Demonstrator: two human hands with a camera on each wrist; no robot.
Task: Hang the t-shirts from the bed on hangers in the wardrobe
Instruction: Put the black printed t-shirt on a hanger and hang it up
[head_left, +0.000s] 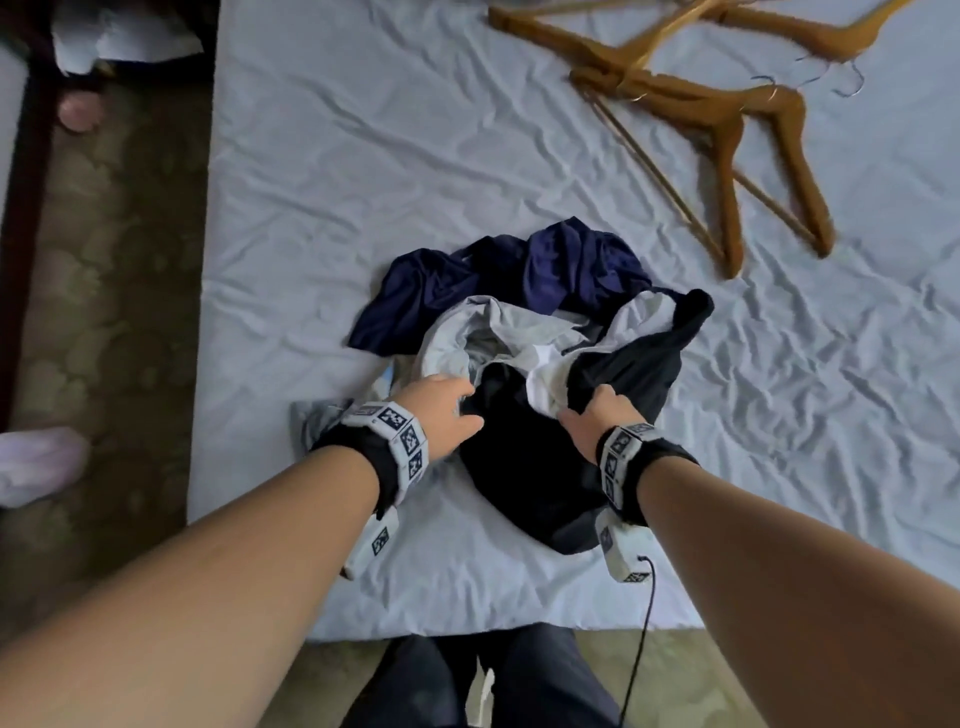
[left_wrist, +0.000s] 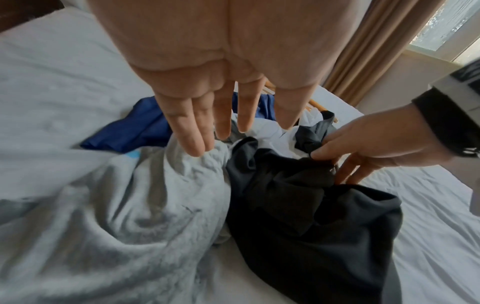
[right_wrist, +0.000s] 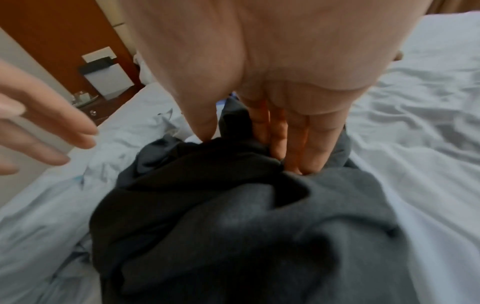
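**Helper:** What do you have in your hands right now?

**Me:** My right hand (head_left: 597, 418) pinches a fold of the black t-shirt (head_left: 540, 467), thumb on top, fingers tucked under the cloth. My left hand (head_left: 447, 410) holds nothing. Its fingers are straight and spread a little, with the tips just touching the grey t-shirt (left_wrist: 130, 205).

**Helper:** Where are the shirts?

**Me:** All in one heap near the close edge of the bed (head_left: 311, 208). The black one is at six o'clock in the heap, nearest me. The grey one is at nine o'clock, beside it. A dark blue t-shirt (head_left: 493, 280) sits at twelve o'clock, behind them. Some white cloth shows in the middle, and I cannot tell which shirt it belongs to.

**Helper:** And the hangers?

**Me:** The wooden hangers (head_left: 727, 130) lie at about one o'clock from the heap, well apart from it. I cannot see the wardrobe.

**Helper:** How do you do this bit well?

**Me:** I think I should take only the black shirt. I would press the grey one down with my flat left hand, then lift the black one slowly so nothing else comes up with it. After that I would find the neck hole and shake the shirt flat before I reach for a hanger. If I pull fast, the shirts may tangle.
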